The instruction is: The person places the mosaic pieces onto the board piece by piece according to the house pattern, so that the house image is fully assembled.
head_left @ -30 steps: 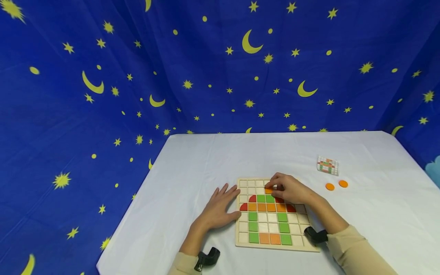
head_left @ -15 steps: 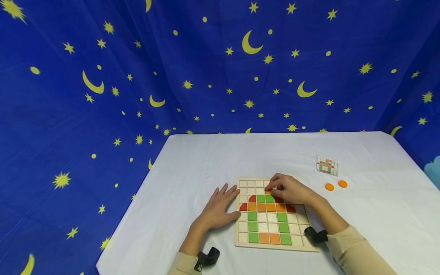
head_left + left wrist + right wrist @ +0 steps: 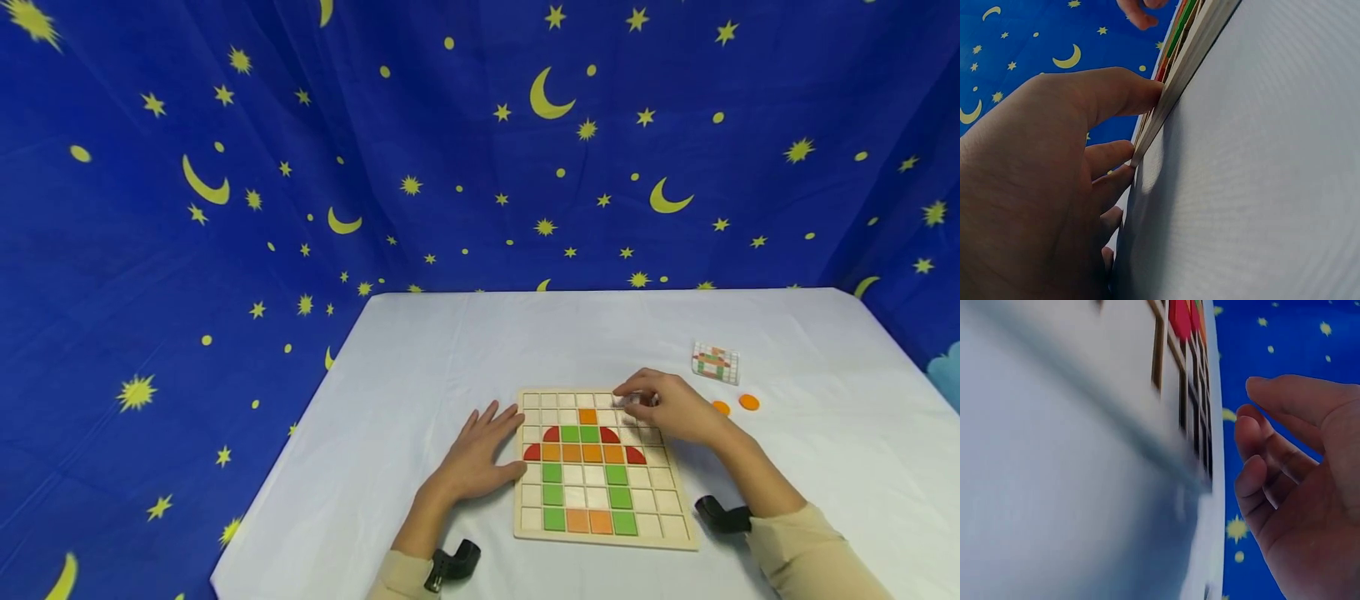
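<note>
A wooden grid board (image 3: 662, 525) lies on the table, with green, orange and red pieces set in its cells. My left hand (image 3: 476, 460) has its fingers spread along the board's left side; in the left wrist view, thumb and fingertips touch the rim. Over the board's far right corner hovers my right hand (image 3: 675, 408), fingers loosely bent. The right wrist view shows nothing between those fingers (image 3: 1250, 475). An orange square tile (image 3: 587, 416) sits in a cell above the two green tiles (image 3: 579, 433) of the upper row.
Two orange discs lie right of the board: one (image 3: 748, 402) is in full view, the other (image 3: 722, 407) is partly behind the right hand. Beyond them is a small pattern card (image 3: 716, 363). A blue star-patterned curtain (image 3: 480, 150) hangs behind the white table (image 3: 420, 350).
My right hand has let go of the orange square tile and moved right, uncovering it in its cell. The left hand has stayed at the board's side.
</note>
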